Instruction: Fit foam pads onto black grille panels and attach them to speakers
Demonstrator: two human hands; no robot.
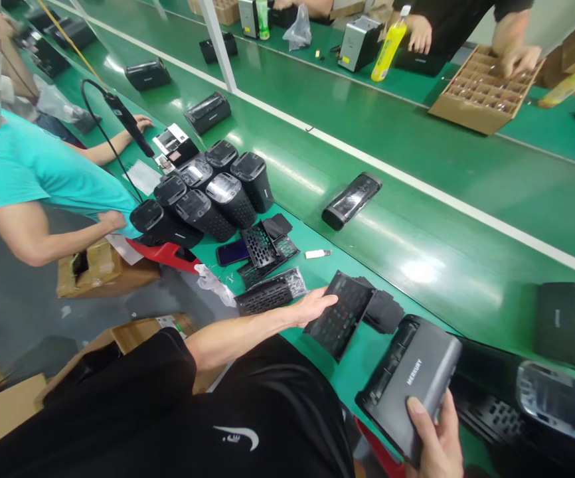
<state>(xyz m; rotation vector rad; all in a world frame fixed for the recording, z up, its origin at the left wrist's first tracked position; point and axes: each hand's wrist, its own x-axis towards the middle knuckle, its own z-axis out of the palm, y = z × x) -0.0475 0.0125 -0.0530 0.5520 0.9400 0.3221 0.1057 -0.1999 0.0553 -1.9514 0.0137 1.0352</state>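
Behind the work, a green conveyor belt (pixel 287 113) is stretching diagonally across the room, with a black unit (pixel 352 199) lying on its near side. Along the near edge, a green surface (pixel 312 275) is carrying the parts. The left hand (pixel 319 307) is reaching over it, its grip clamping the left edge of a perforated black panel (pixel 340 315), thumb resting on the face. Thin black sheets (pixel 384 312) are lying just right of that panel. The right hand (pixel 437 435) is holding a dark grey housing (pixel 419 375) marked MERKURY, its grip clamped round the lower end, with the recessed long side facing left.

Farther left, loose black panels (pixel 260 245) are lying in a pile beside a phone (pixel 232 252), and a small white object (pixel 317 253) is lying near them. Beyond the phone, seven black cases (pixel 202 216) are standing upright in a cluster. Past these, a person in a teal shirt (pixel 53 166) is extending an arm. Across the belt, another person is keeping a hand over a divided cardboard box (pixel 471 123), while a yellow bottle (pixel 388 52) is standing nearby.
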